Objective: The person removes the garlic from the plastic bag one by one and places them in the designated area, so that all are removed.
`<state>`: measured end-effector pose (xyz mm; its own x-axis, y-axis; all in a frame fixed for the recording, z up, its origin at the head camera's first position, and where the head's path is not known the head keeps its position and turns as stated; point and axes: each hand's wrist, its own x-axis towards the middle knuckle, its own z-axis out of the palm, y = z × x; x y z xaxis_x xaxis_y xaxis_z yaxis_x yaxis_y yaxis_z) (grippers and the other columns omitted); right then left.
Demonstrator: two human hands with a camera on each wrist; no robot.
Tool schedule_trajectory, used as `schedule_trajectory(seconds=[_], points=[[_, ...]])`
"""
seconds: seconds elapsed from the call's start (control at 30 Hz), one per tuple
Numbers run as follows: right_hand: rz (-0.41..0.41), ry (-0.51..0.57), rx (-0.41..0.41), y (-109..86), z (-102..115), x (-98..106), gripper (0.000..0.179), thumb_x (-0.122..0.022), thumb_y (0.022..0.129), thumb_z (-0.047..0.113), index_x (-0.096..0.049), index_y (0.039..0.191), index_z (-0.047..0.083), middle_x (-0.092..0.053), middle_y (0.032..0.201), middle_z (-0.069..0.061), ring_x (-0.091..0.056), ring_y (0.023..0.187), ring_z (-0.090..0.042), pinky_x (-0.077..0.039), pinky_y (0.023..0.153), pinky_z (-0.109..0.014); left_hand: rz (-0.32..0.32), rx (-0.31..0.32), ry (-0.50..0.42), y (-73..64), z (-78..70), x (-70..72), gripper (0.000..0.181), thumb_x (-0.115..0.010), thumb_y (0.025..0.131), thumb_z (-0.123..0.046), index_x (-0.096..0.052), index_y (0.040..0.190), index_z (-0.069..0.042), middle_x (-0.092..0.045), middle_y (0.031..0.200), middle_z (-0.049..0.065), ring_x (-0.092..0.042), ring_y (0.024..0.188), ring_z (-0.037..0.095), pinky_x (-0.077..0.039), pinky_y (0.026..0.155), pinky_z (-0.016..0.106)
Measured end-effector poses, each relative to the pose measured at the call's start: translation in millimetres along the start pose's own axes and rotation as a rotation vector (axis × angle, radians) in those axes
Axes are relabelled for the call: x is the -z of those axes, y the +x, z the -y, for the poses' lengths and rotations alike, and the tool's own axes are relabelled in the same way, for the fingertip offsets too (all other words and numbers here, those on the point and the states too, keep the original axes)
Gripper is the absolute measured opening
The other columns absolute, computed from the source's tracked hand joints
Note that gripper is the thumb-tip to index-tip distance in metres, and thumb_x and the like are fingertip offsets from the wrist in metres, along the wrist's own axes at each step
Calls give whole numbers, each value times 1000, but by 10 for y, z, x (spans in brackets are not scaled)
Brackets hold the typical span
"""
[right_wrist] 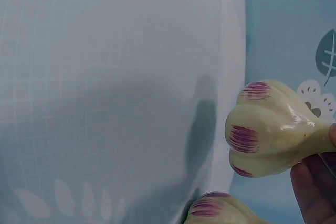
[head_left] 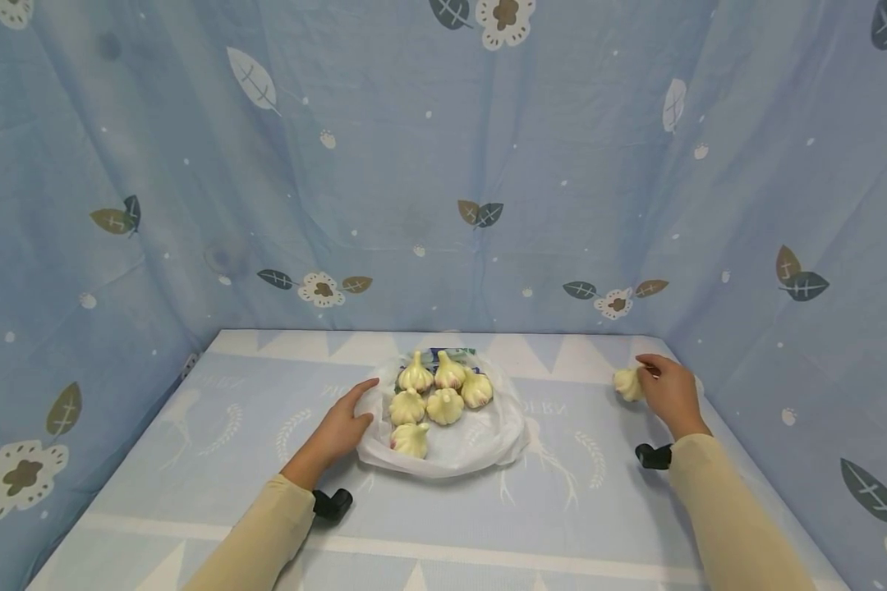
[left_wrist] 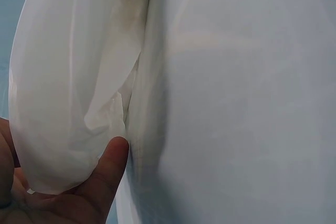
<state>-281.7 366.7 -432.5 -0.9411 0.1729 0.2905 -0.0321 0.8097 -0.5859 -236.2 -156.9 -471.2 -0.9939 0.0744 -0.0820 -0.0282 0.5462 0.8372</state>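
A white plastic bag [head_left: 443,468] lies spread on the table, several garlic bulbs [head_left: 445,405] resting in it. At its left rim is my left hand [head_left: 337,428], holding the bag's edge [left_wrist: 63,103] between thumb and fingers [left_wrist: 113,161]. Far to the right, my right hand [head_left: 668,394] pinches a garlic bulb [head_left: 627,384] by its stem. Close up in the right wrist view, this pale bulb [right_wrist: 270,129] has purple streaks and hangs above the table. Below it, another garlic bulb [right_wrist: 220,211] is partly cut off by the frame; in the head view I cannot make it out.
A light blue and white patterned cloth [head_left: 562,509] covers the table. Blue curtains [head_left: 429,164] with flowers and leaves hang close along its back and sides. Dark blue-green print [head_left: 451,353] shows at the bag's back edge.
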Motion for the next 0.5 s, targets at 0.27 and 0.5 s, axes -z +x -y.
schedule_trajectory(seconds=[0.27,0.5], points=[[25,-24,-45,0,-52,15,37,-46,99,14,-57,130,-1,-59,125,-29,-56,112,-45,-50,85,-52,-3,9,16,1,-13,-2,63,-47,96,-4,-30,152,-25,-22,160,17,-17,148,40,-20,116,62],[49,-52,-63,15,-76,-15,36,-46,99,13,-56,129,-3,-59,124,-30,-57,108,-44,-52,82,-51,-11,-1,45,-21,-32,9,62,-48,96,-4,-30,152,-24,-25,159,17,-19,147,39,-20,116,61]])
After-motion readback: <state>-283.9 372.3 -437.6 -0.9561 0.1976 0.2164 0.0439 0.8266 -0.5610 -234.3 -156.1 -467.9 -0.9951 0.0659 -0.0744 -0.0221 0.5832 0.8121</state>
